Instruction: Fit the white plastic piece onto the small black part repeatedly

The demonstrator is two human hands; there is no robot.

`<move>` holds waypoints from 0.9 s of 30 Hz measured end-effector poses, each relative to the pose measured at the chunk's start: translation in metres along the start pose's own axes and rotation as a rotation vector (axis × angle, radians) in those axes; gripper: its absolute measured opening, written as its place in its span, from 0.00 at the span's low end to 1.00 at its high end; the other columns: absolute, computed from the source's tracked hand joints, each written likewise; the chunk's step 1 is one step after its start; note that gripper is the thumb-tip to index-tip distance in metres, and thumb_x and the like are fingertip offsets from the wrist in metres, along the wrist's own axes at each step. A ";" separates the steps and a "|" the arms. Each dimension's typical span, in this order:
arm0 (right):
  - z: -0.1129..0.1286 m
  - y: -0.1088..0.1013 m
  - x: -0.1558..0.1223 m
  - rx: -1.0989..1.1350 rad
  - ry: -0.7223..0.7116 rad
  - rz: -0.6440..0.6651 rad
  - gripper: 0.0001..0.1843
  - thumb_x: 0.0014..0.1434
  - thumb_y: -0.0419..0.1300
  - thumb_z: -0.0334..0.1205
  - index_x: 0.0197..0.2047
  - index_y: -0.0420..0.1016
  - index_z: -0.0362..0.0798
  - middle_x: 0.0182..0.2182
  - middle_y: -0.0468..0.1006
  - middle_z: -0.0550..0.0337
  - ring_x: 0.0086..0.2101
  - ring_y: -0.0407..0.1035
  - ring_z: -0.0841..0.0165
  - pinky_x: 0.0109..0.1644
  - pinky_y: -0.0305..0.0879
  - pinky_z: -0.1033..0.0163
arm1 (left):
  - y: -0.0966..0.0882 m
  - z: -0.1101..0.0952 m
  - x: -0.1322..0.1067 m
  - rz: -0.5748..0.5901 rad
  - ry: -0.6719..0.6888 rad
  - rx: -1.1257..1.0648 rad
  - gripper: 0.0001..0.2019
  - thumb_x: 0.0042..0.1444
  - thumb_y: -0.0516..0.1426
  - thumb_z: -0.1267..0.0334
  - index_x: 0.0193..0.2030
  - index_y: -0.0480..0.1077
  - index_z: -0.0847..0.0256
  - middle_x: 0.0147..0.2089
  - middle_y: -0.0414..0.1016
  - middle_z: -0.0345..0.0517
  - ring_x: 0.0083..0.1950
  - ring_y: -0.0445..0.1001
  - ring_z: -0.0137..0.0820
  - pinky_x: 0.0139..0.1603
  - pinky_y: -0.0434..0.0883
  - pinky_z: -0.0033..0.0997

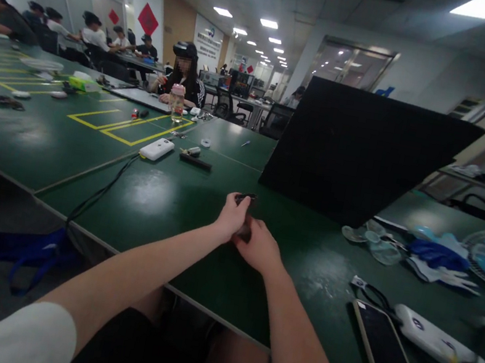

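Dark object (244, 230) sits over the green table (192, 201), between the left hand (232, 216), fingers curled round its upper part, and the right hand (260, 245), pinching lower. Step appears two-handed handling; next move likely calls for steady grip.

Left forearm (153, 260) and right forearm (298, 332): bare, extended forward, converging toward body midline. Left hand (233, 216): slightly farther forward, thumb uppermost, fingers curled in grip. Right hand (259, 247): just beside left, back of hand facing up, thumb directed inward, fingers bent, tips partly hidden. Contact between hands: not determinable. Wrists: near-straight alignment with forearms.
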State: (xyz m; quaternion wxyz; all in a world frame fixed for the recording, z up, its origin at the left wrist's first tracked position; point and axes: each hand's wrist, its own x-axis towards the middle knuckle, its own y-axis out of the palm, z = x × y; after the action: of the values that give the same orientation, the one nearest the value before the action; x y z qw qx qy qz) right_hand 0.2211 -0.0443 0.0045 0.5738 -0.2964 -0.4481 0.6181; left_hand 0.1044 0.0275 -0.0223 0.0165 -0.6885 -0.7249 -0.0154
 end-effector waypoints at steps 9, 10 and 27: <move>-0.006 0.004 0.005 -0.071 -0.046 -0.028 0.15 0.64 0.62 0.52 0.48 0.82 0.54 0.48 0.79 0.52 0.46 0.72 0.56 0.43 0.68 0.54 | -0.091 -0.005 0.018 -0.140 0.320 0.269 0.23 0.64 0.58 0.51 0.61 0.65 0.59 0.57 0.72 0.54 0.56 0.73 0.37 0.60 0.68 0.41; -0.007 0.003 0.007 -0.083 -0.051 -0.032 0.13 0.64 0.62 0.51 0.46 0.82 0.54 0.47 0.79 0.53 0.47 0.71 0.55 0.45 0.68 0.52 | -0.103 -0.003 0.018 -0.145 0.327 0.328 0.23 0.63 0.59 0.52 0.61 0.65 0.59 0.57 0.72 0.54 0.56 0.73 0.38 0.60 0.69 0.42; 0.011 0.007 0.011 -0.046 -0.011 0.121 0.19 0.64 0.59 0.55 0.49 0.81 0.53 0.44 0.80 0.54 0.40 0.74 0.61 0.40 0.65 0.59 | -0.119 -0.012 0.001 0.263 0.437 0.790 0.24 0.57 0.61 0.64 0.62 0.68 0.53 0.56 0.76 0.48 0.53 0.77 0.39 0.56 0.74 0.40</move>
State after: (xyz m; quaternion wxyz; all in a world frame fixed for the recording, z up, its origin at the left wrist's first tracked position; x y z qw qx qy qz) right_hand 0.2066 -0.0350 0.0039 0.5259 -0.3326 -0.4466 0.6430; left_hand -0.0144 0.0217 -0.0101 0.4311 -0.6961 -0.5616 0.1194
